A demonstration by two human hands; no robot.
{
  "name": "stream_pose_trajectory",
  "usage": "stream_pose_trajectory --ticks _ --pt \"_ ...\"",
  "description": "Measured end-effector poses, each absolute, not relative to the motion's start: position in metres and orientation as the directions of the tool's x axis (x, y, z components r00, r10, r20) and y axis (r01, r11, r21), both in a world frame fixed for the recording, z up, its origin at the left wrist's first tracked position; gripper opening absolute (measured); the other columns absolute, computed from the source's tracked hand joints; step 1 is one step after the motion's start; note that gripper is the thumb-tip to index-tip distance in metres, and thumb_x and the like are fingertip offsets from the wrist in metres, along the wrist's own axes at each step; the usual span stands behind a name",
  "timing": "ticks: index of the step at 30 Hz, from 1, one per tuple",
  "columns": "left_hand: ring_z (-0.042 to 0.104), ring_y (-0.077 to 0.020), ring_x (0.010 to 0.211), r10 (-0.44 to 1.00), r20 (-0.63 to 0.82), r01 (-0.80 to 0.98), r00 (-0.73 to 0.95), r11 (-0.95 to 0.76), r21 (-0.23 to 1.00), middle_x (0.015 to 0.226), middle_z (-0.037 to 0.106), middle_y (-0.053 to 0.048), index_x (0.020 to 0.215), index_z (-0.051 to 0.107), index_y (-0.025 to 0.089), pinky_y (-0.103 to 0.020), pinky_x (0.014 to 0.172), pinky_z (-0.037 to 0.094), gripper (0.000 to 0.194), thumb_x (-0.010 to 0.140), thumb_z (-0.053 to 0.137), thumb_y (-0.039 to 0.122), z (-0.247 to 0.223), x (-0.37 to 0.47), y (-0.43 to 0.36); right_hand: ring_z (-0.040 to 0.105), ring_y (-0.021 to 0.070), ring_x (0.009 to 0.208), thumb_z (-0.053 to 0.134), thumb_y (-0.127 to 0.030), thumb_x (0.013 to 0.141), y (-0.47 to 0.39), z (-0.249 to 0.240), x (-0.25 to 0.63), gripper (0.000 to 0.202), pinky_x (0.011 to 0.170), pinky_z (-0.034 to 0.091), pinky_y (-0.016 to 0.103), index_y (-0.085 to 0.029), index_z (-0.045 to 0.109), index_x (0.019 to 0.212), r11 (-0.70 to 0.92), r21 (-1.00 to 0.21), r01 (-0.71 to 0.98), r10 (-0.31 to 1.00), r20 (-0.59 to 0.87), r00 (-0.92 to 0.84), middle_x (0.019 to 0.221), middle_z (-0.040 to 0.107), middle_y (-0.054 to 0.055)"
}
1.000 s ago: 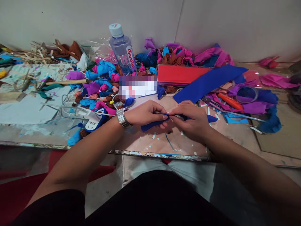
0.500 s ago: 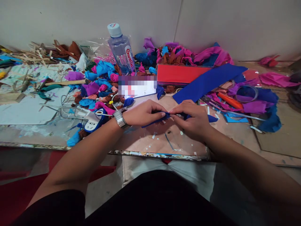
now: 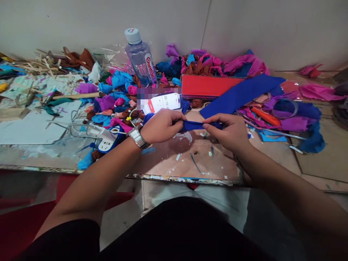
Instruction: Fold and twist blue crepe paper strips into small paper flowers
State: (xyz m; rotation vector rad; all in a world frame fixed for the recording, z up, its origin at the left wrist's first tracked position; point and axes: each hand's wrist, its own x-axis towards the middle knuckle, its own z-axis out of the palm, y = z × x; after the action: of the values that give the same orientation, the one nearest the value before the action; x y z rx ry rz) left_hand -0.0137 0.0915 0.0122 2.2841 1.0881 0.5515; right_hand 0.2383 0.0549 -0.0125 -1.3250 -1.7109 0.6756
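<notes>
While both forearms reach forward and angle inward, a narrow, folded strip of blue material [image 3: 192, 125] spans the gap between the two hands, over the front part of the bench [image 3: 176, 168]. Coming in from the lower left, the left forearm leaves a black sleeve [image 3: 65, 239] and carries a metal-banded watch [image 3: 138, 137] at the wrist. The left hand [image 3: 163, 127] has its back turned up, its fingers curled and its thumb pointing right, and it pinches the left end of the strip. From the lower right, the right forearm slants up and leftward, and the right hand [image 3: 228, 132] grips the strip's right part between thumb and index finger, both pointing left, with the other fingers mostly tucked out of sight. The fingertips of the two hands stand apart, facing each other, with the strip running nearly level between them; whether it touches the bench I cannot tell. Just beyond the left hand lies a phone [image 3: 170, 101], with a clear bottle [image 3: 140, 65] standing behind it. Past the right hand, a wide blue sheet [image 3: 241, 92] lies diagonally, overlapping a flat red pack [image 3: 209, 86]
</notes>
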Motion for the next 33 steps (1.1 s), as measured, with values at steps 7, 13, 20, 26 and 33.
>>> stream_pose_trajectory --ticks 7,13,20,26,33 --pt "0.06 -0.018 0.066 0.847 0.296 0.699 0.441 -0.531 0.478 0.074 0.073 -0.004 0.097 0.079 0.016 -0.031 0.067 0.042 0.029 0.087 0.053 0.023 0.012 -0.018 0.093 0.064 0.0189 0.062 0.083 -0.026 0.081 0.062 -0.008 0.245 0.004 0.057 0.046 0.034 -0.026 0.085 0.085 0.289 -0.813 0.505 0.943 0.332 -0.005 0.077 0.08 0.002" --pt "0.066 -0.0181 0.072 0.683 0.176 0.523 0.709 -0.677 0.518 0.084 0.077 -0.006 0.106 0.079 0.016 -0.03 0.069 0.043 0.034 0.098 0.056 0.04 0.01 -0.012 0.086 0.067 0.0181 0.065 0.08 -0.026 0.083 0.054 -0.021 0.233 0.008 0.059 0.047 0.032 -0.021 0.084 0.087 0.331 -0.84 0.429 0.943 0.304 -0.133 0.076 0.079 0.001" --pt "0.07 -0.0133 0.073 0.62 -0.02 0.375 0.784 -0.448 0.812 0.086 0.08 -0.005 0.095 0.077 0.014 -0.024 0.069 0.049 0.027 0.101 0.058 0.031 0.009 -0.005 0.084 0.073 0.0197 0.077 0.08 -0.02 0.086 0.05 -0.028 0.227 0.007 0.074 0.054 0.034 -0.023 0.083 0.091 0.448 -0.786 0.427 0.894 0.379 -0.24 0.087 0.083 0.002" --pt "0.074 -0.0148 0.077 0.611 -0.082 0.273 0.787 -0.226 0.935 0.088 0.081 -0.008 0.095 0.076 0.011 -0.025 0.072 0.057 0.026 0.1 0.062 0.033 0.006 -0.006 0.087 0.073 0.0199 0.081 0.08 -0.023 0.092 0.051 -0.03 0.23 0.005 0.084 0.052 0.04 -0.027 0.081 0.094 0.635 -0.653 0.413 0.773 0.531 -0.348 0.086 0.082 0.0" --pt "0.072 -0.0126 0.073 0.633 -0.078 0.217 0.77 -0.145 0.965 0.083 0.079 -0.008 0.087 0.073 0.013 -0.024 0.072 0.058 0.029 0.101 0.063 0.036 0.001 -0.004 0.087 0.073 0.0237 0.088 0.076 -0.028 0.094 0.051 -0.028 0.232 0.008 0.089 0.049 0.045 -0.028 0.076 0.103 0.719 -0.506 0.477 0.692 0.587 -0.42 0.093 0.081 0.003"
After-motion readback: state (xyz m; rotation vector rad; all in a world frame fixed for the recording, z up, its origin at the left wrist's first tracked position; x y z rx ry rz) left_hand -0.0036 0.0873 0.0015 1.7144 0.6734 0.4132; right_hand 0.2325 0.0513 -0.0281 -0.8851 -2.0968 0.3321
